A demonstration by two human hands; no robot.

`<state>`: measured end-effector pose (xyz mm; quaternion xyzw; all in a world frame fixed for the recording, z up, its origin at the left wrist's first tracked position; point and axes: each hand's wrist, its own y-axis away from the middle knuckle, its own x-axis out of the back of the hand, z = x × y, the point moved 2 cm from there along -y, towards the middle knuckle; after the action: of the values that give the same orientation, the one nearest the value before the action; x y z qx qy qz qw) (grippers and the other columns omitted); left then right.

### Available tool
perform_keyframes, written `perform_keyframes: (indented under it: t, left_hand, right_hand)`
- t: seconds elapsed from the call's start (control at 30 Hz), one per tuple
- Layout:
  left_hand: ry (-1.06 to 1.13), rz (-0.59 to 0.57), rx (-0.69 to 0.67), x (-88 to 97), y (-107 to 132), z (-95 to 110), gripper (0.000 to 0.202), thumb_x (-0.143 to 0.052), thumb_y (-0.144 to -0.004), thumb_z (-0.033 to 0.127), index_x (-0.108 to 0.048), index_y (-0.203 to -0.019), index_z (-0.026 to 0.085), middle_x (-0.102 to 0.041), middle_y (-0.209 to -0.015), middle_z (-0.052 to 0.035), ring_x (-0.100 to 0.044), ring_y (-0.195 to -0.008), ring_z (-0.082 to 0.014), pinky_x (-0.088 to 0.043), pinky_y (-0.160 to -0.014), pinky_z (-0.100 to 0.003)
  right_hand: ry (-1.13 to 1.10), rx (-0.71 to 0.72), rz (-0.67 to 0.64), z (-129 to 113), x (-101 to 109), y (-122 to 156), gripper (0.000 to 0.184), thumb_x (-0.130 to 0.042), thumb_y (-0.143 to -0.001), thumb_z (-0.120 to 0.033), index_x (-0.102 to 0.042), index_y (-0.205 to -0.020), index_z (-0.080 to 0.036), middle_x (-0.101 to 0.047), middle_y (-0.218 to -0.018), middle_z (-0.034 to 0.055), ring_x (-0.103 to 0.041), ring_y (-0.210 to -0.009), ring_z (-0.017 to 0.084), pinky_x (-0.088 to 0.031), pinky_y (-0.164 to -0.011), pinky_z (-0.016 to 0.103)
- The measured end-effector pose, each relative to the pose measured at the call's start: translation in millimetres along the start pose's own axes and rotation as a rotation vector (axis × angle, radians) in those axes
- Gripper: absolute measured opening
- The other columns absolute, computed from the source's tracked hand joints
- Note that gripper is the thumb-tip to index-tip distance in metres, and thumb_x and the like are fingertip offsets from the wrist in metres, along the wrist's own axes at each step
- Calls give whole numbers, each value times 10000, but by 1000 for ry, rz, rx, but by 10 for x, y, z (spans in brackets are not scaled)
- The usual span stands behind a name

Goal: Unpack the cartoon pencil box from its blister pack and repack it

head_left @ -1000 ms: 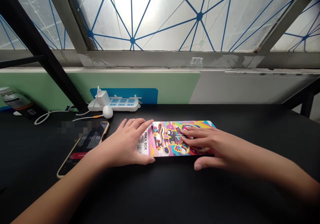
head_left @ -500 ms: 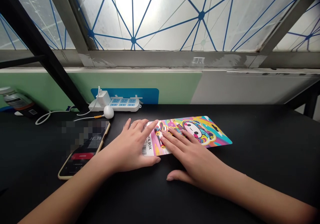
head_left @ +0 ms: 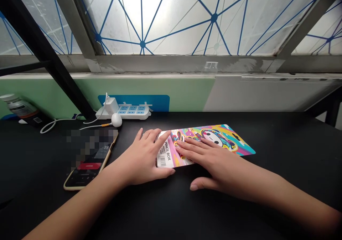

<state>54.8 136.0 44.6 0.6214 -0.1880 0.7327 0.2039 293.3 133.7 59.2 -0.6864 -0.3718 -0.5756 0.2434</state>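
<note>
A flat, brightly coloured card [head_left: 211, 136] printed with a cartoon character and the words "PENCIL BOX" lies on the black table [head_left: 288, 151]. A barcode is at its left end and a hanging hole is cut near its right end. My left hand [head_left: 146, 158] rests at the card's left end, thumb and fingers spread. Across the card's middle lies my right hand [head_left: 211, 161], fingers stretched out flat and the thumb held apart on the near side. That hand hides part of the printed picture.
Left of my left hand lies a phone [head_left: 93, 165] with its screen lit. A white power strip [head_left: 133, 112], a plug and a cable [head_left: 48, 124] sit along the wall. At the far left is a bottle [head_left: 21, 108] beside a black metal post [head_left: 66, 83].
The card has shifted a little to the right, uncovering more of its "PENCIL BOX" label. My right hand has moved right as well; my left hand moved only slightly.
</note>
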Motion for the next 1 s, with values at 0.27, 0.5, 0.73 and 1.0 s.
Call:
perform_keyframes:
  t: [0.27, 0.5, 0.73, 1.0]
  left_hand:
    - [-1, -21, 8, 26, 1, 23, 984, -619, -827, 700, -250, -1605, 224, -423, -1577, -165, -352, -1468, -368, -158, -1201, -678]
    - [-86, -6, -32, 30, 6, -33, 875, -603, -861, 657, -372, -1563, 189, -309, -1644, -203, -262, -1526, -379, -197, -1201, -657]
    - [-202, 95, -92, -13, 20, 35, 609, -499, -960, 324, -420, -1529, 123, -404, -1601, -188, -371, -1479, -372, -346, -1162, -586]
    - [-227, 112, -20, -128, -31, 45, 711, -565, -981, 524, -384, -1551, 140, -367, -1619, -182, -338, -1494, -382, -364, -1143, -622]
  right_hand:
    - [-7, -107, 21, 453, 149, 342, 682, -607, -896, -666, -478, -1501, -378, -495, -1549, -16, -378, -1472, 350, -384, -1172, 583]
    - [73, -66, 240, 495, 165, 240, 395, -631, -938, -526, -722, -1247, -298, -747, -1249, 51, -653, -1222, 319, -532, -1031, 495]
    - [198, 36, 359, 210, -284, -74, 923, -712, -873, -525, -294, -1591, -124, -387, -1601, 218, -345, -1484, 390, -400, -1150, 592]
    - [258, 69, 432, 37, -234, -108, 456, -631, -954, -363, -593, -1322, -96, -583, -1440, 220, -470, -1404, 388, -467, -1097, 582]
